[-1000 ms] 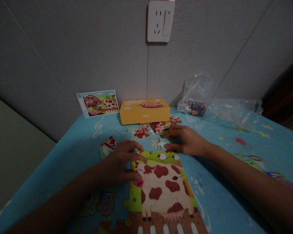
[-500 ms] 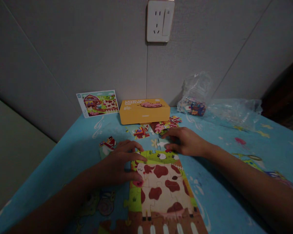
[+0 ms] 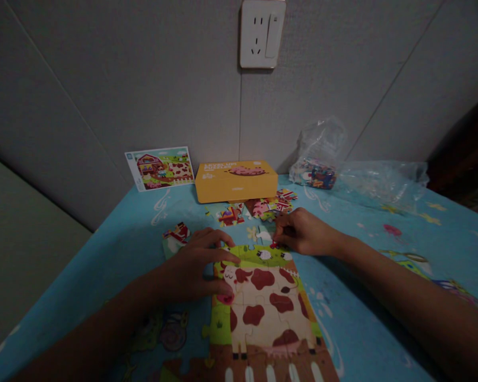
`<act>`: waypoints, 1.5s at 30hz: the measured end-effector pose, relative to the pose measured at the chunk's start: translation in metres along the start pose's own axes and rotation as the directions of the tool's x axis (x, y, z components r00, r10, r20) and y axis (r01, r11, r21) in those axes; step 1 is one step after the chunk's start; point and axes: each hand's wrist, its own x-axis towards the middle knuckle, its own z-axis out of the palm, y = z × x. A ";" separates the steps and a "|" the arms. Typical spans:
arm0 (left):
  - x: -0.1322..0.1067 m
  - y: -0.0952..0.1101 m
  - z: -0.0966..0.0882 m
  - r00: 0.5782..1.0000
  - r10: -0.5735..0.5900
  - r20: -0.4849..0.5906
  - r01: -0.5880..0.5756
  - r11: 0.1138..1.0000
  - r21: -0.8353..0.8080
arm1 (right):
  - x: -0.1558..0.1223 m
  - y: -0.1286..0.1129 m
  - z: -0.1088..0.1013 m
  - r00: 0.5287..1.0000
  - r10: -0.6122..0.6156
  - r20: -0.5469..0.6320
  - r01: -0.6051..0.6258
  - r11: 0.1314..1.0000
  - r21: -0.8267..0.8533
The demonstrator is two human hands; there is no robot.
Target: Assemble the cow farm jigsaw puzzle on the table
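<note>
A partly joined jigsaw puzzle (image 3: 258,313) with a spotted cow lies in front of me. My left hand (image 3: 201,262) rests at its upper left edge, fingers apart, index finger and thumb touching the cow's head area. At the top right corner, my right hand (image 3: 298,231) has its fingers drawn together on the right side of a puzzle piece (image 3: 265,235) showing a white cloud and a bit of red. That piece lies against the puzzle's top edge; whether it is fully seated I cannot tell. Its right part is hidden by the fingers.
Loose pieces (image 3: 231,214) lie before a yellow puzzle box (image 3: 237,183); another group (image 3: 176,233) is beyond my left hand. A picture card (image 3: 161,170) leans on the wall. Right of the box are a clear bag of pieces (image 3: 316,172) and an empty plastic bag (image 3: 386,183).
My right hand's fingers have closed from a spread pose into a pinch at the cloud piece's right side. My left hand has stayed in place.
</note>
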 end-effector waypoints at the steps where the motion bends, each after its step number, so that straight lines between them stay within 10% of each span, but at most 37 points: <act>1: 0.000 0.000 0.000 1.000 -0.001 0.003 0.001 1.000 0.001 | 0.000 0.000 0.000 1.000 -0.006 0.009 0.006 1.000 0.011; 45: 0.000 0.000 0.000 1.000 -0.004 0.007 0.004 1.000 0.011 | -0.004 0.002 -0.004 0.983 -0.147 0.109 0.134 0.984 0.115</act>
